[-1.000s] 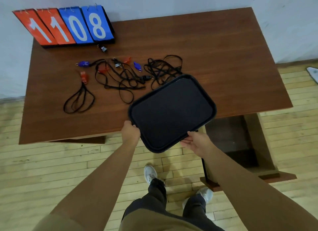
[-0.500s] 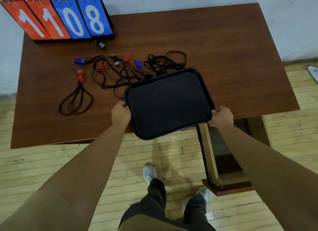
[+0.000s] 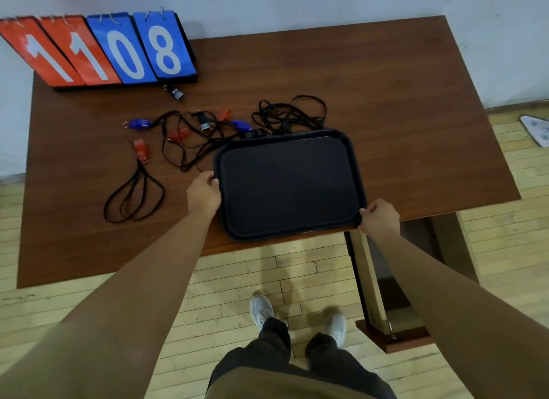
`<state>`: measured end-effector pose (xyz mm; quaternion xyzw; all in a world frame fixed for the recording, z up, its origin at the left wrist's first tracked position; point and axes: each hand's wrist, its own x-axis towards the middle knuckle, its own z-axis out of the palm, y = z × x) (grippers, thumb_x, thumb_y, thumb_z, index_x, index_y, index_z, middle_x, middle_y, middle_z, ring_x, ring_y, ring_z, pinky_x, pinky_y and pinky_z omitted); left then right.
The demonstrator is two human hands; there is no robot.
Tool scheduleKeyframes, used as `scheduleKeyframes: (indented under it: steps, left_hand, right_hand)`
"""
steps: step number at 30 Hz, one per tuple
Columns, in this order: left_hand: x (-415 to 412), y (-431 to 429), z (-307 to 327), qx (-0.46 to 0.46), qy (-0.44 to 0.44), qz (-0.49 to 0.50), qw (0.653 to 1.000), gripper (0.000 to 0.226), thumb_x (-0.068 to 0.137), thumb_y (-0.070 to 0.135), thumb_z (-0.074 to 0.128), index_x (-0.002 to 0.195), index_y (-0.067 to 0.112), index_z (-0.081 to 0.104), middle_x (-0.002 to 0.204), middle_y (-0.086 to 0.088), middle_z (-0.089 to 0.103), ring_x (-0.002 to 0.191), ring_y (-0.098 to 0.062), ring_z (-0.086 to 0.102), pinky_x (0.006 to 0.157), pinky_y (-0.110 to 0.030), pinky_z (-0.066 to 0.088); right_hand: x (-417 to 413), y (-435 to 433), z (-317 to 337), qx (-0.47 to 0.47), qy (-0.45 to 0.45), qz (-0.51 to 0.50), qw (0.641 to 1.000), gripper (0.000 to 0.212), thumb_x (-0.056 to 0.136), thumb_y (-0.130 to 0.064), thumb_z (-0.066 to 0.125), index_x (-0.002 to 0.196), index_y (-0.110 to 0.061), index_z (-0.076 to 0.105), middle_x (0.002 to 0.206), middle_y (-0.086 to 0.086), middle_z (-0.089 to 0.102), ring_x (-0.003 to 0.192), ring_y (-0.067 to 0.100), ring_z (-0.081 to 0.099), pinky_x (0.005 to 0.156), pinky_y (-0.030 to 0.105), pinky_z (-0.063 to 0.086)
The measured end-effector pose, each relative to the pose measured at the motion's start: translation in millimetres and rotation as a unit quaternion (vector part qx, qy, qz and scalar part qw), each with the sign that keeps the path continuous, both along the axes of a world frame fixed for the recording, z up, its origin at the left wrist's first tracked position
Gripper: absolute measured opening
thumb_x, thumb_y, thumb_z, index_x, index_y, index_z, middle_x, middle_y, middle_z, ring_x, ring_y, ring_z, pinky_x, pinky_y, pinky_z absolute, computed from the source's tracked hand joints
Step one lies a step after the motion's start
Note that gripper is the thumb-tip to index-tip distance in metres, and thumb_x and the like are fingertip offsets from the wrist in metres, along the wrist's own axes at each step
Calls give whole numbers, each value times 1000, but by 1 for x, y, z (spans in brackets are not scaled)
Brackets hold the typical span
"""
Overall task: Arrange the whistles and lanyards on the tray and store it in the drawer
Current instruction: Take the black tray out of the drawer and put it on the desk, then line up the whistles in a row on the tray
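Lowered since a moment ago, the tray now sits on the surface, both hands gripping its rim: left hand, right hand. Next, I'd guess, loading whistles and lanyards.

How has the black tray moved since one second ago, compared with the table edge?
Yes. The black tray, held by the left hand and right hand, went forward onto the table; it overhung the near edge much more before.

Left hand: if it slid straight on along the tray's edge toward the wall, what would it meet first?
Most likely the tangle of black lanyards just beyond the left hand, which grips the black tray at its left rim. The red whistle lies further along. Heights are hard to judge.
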<state>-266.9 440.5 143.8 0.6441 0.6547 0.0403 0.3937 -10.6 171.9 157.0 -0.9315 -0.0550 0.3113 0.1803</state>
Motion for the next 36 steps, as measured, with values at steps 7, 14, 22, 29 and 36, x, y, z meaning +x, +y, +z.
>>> scheduleKeyframes:
  steps: [7, 14, 22, 29, 36]
  left_hand:
    - [-1, 20, 26, -14, 64, -5, 998, 29, 98, 25, 49, 122, 13, 62, 125, -9, 62, 99, -22, 56, 79, -31, 39]
    - [-16, 37, 76, 6, 38, 41, 998, 23, 98, 24, 49, 116, 14, 62, 114, -8, 65, 98, -25, 61, 79, -32, 45]
    - [-47, 63, 95, 55, 65, 110, 990, 19, 99, 22, 50, 112, 15, 62, 103, 1, 57, 82, -15, 52, 71, -28, 40]
    - [-55, 117, 62, 59, 67, 99, 991, 13, 92, 16, 55, 103, 17, 63, 115, -8, 60, 97, -21, 56, 81, -31, 43]
    - [-56, 160, 19, 45, 96, 97, 990, 38, 93, 27, 60, 125, 8, 51, 129, -15, 45, 112, -35, 54, 92, -43, 47]
  right_hand:
    - [22, 45, 39, 7, -62, 151, 986, 40, 100, -33, 51, 128, -5, 44, 131, 15, 43, 103, 34, 56, 86, 48, 53]
    - [29, 161, 68, 90, -58, 319, 942, 40, 101, -32, 50, 132, -6, 46, 135, 14, 41, 95, 32, 59, 78, 41, 54]
    - [-5, 261, 71, 131, -44, 440, 887, 31, 98, -24, 54, 121, -4, 54, 125, 15, 49, 105, 31, 56, 89, 40, 48]
    - [-24, 308, 33, 112, -48, 464, 877, 32, 96, -20, 55, 123, -2, 54, 128, 18, 49, 107, 36, 57, 95, 44, 49]
    - [-38, 329, -4, 57, -59, 474, 877, 32, 97, -25, 60, 123, -6, 57, 125, 15, 50, 116, 37, 52, 98, 49, 48]
